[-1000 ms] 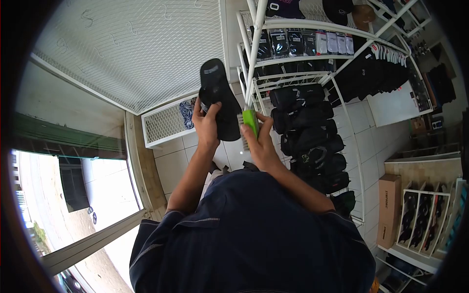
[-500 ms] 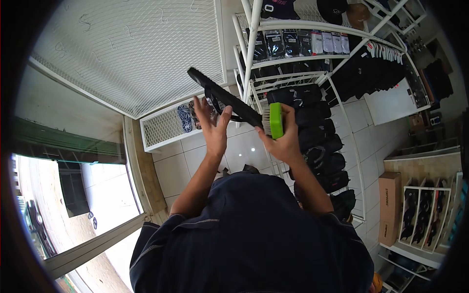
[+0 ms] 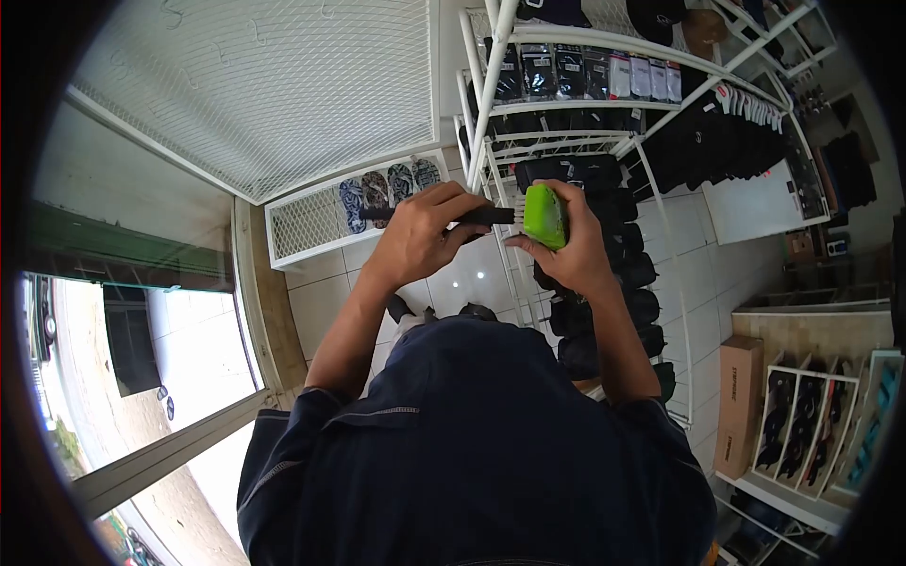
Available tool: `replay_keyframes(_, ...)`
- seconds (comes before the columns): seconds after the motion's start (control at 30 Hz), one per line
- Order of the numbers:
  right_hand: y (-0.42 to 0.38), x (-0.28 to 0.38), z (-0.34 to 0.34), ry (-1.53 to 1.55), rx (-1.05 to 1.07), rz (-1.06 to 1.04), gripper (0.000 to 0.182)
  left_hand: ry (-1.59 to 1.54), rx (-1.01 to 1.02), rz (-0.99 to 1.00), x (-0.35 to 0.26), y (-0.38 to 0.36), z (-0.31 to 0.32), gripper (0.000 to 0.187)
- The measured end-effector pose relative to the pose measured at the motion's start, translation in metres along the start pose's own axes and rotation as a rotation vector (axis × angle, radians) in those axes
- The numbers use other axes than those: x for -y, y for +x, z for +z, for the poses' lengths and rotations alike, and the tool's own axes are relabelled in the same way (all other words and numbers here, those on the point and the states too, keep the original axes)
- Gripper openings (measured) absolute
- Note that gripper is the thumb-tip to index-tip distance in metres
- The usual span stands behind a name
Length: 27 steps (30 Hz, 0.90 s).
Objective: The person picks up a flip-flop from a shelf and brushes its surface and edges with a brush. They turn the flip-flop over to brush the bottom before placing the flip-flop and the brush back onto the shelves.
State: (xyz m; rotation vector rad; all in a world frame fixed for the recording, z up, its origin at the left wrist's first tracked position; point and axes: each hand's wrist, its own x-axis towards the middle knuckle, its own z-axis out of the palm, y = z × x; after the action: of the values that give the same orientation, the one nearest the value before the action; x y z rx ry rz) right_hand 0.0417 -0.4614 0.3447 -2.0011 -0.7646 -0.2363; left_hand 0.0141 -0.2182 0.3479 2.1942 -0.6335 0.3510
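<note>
A black flip-flop [image 3: 497,216] is seen nearly edge-on in front of my chest, its far end poking out left of my knuckles. My left hand [image 3: 423,231] is closed around the middle of it, and the strap is mostly hidden. In my right hand [image 3: 582,247] is a bright green scrub brush [image 3: 543,217], gripped by its back with the pale bristles facing left. Those bristles meet the right-hand end of the flip-flop.
Patterned flip-flops [image 3: 375,193] stand on a low white mesh rack [image 3: 283,236] beyond my hands. A white tube frame [image 3: 491,85] with packaged goods rises ahead. Black bags [image 3: 618,274] hang in a row to the right. A cardboard box [image 3: 739,406] stands farther right.
The flip-flop has turned from a slant to nearly level. My left hand has gone from spread fingers to a closed grip around it. The brush has tilted and stays at the flip-flop's right end.
</note>
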Motion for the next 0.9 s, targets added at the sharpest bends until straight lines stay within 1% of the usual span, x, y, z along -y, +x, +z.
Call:
replay_keyframes(0.03,0.003,0.007,-0.003,-0.048,-0.006,-0.069,0.08,-0.003,-0.051,0.007,0.0,0.0,0.001,0.03)
replay_keyframes(0.07,0.006,0.012,-0.004,-0.096,-0.011,-0.139,0.082,-0.005,-0.05,0.011,0.0,0.001,0.002,0.03)
replay_keyframes(0.1,0.009,0.016,-0.003,-0.104,-0.02,-0.225,0.078,0.024,-0.046,0.017,-0.001,0.003,0.002,0.03)
replay_keyframes(0.13,0.008,0.017,-0.002,-0.107,-0.022,-0.22,0.078,0.05,-0.039,0.02,-0.003,0.003,0.004,0.031)
replay_keyframes(0.17,0.008,0.017,-0.001,-0.159,-0.018,-0.259,0.078,0.046,-0.034,0.025,-0.002,0.001,0.006,0.031)
replay_keyframes(0.2,0.009,0.016,-0.002,-0.211,-0.017,-0.299,0.078,-0.076,-0.072,0.0,0.002,0.0,0.008,0.032)
replay_keyframes(0.23,0.008,0.005,-0.003,-0.14,-0.051,-0.334,0.08,-0.197,-0.107,-0.028,0.005,-0.002,0.008,0.033)
replay_keyframes(0.27,0.005,-0.011,-0.005,-0.144,-0.06,-0.332,0.08,-0.196,-0.1,-0.02,0.005,-0.002,0.006,0.033)
replay_keyframes(0.3,0.0,-0.027,-0.009,-0.179,-0.029,-0.263,0.079,-0.181,-0.13,-0.029,0.003,-0.004,0.005,0.035)
replay_keyframes(0.33,-0.002,-0.033,-0.012,-0.212,0.004,-0.197,0.079,-0.164,-0.163,-0.04,0.002,-0.006,0.004,0.038)
replay_keyframes(0.37,-0.004,-0.034,-0.014,-0.19,-0.002,-0.18,0.077,-0.172,-0.158,-0.029,0.004,-0.006,0.003,0.037)
replay_keyframes(0.4,-0.004,-0.027,-0.013,-0.189,-0.002,-0.18,0.077,-0.171,-0.158,-0.029,0.004,-0.006,0.004,0.037)
replay_keyframes(0.47,0.002,-0.002,-0.009,0.025,-0.101,-0.284,0.076,-0.175,-0.111,-0.021,0.002,-0.007,0.007,0.037)
replay_keyframes(0.5,0.004,0.006,-0.006,0.033,-0.057,-0.307,0.074,-0.163,-0.096,-0.007,0.002,-0.008,0.01,0.036)
replay_keyframes(0.53,0.003,0.001,-0.004,0.034,-0.063,-0.309,0.074,-0.159,-0.094,-0.003,0.002,-0.009,0.01,0.036)
replay_keyframes(0.6,0.0,-0.017,0.004,0.14,-0.08,-0.27,0.073,-0.249,-0.174,-0.002,0.001,-0.011,0.008,0.037)
replay_keyframes(0.63,-0.005,-0.026,0.002,0.089,-0.049,-0.207,0.075,-0.245,-0.177,-0.007,0.002,-0.013,0.006,0.038)
replay_keyframes(0.67,-0.008,-0.031,0.001,0.09,-0.058,-0.21,0.075,-0.24,-0.173,0.0,0.004,-0.016,0.005,0.038)
replay_keyframes(0.73,-0.007,-0.029,-0.002,0.03,-0.054,-0.146,0.076,-0.243,-0.184,-0.004,0.008,-0.016,0.004,0.039)
replay_keyframes(0.77,-0.007,-0.025,-0.001,0.064,-0.121,-0.21,0.077,-0.177,-0.16,0.035,0.007,-0.014,0.005,0.038)
replay_keyframes(0.8,-0.002,-0.013,0.0,0.063,-0.125,-0.212,0.077,-0.176,-0.159,0.04,0.005,-0.013,0.007,0.038)
replay_keyframes(0.87,0.003,0.007,0.003,0.066,-0.116,-0.367,0.078,-0.226,-0.119,-0.001,0.0,-0.014,0.012,0.037)
replay_keyframes(0.9,0.002,0.0,0.008,0.083,-0.153,-0.37,0.078,-0.323,-0.139,-0.05,-0.002,-0.015,0.011,0.035)
